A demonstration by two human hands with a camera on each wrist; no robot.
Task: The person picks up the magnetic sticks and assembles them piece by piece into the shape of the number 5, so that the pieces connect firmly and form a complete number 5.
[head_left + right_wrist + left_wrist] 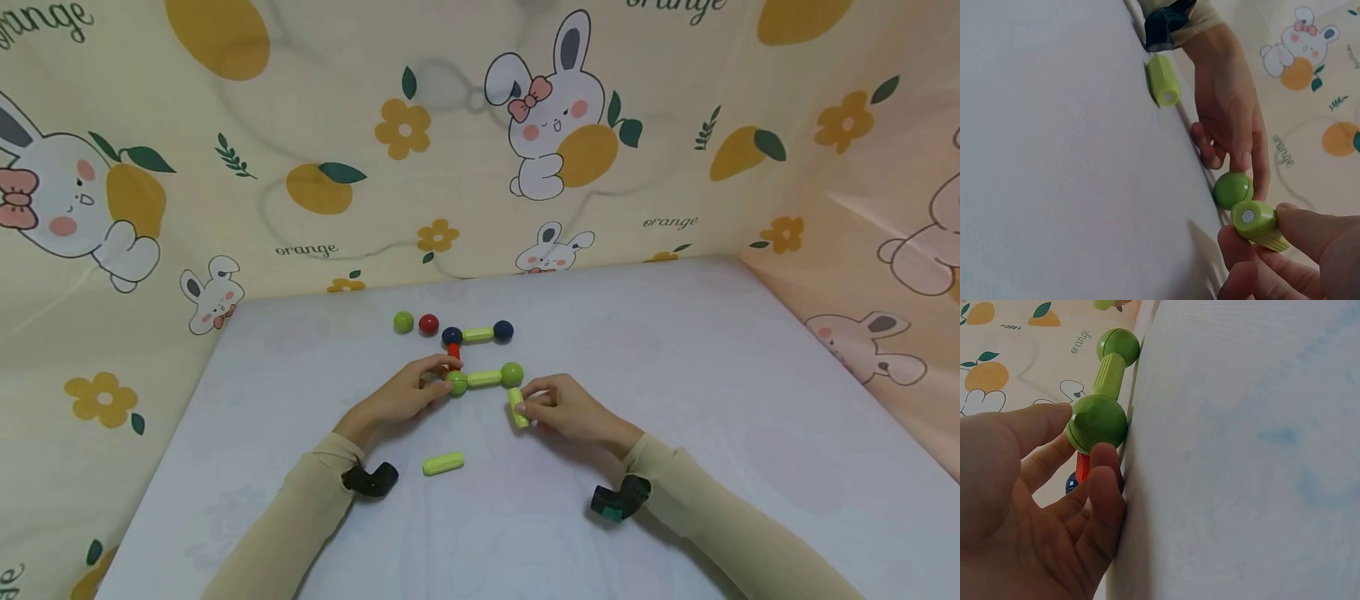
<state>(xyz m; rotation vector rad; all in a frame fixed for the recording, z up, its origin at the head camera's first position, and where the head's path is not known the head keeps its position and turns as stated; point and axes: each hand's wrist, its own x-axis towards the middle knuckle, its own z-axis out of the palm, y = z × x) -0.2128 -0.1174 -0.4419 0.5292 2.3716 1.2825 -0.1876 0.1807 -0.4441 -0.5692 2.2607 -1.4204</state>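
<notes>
A built chain lies on the table. Its near row is a green ball (457, 383), a light-green ribbed rod (484, 378) and a second green ball (512, 374). From the left green ball a red rod (453, 351) leads back to a navy ball (452, 336), which another light-green rod (477, 335) links to a second navy ball (503, 332). My left hand (403, 392) holds the left green ball between thumb and fingers. Pinched in my right hand (573, 410) is a separate light-green rod (517, 408), its far end close to the right green ball. A pale magnet disc shows on its near end in the right wrist view.
One loose light-green rod (443, 463) lies nearer, between the forearms. Behind the left hand sit a loose green ball (403, 322) and a red ball (428, 324). A printed cloth wall (465, 183) borders the white table (675, 358) at the back and sides.
</notes>
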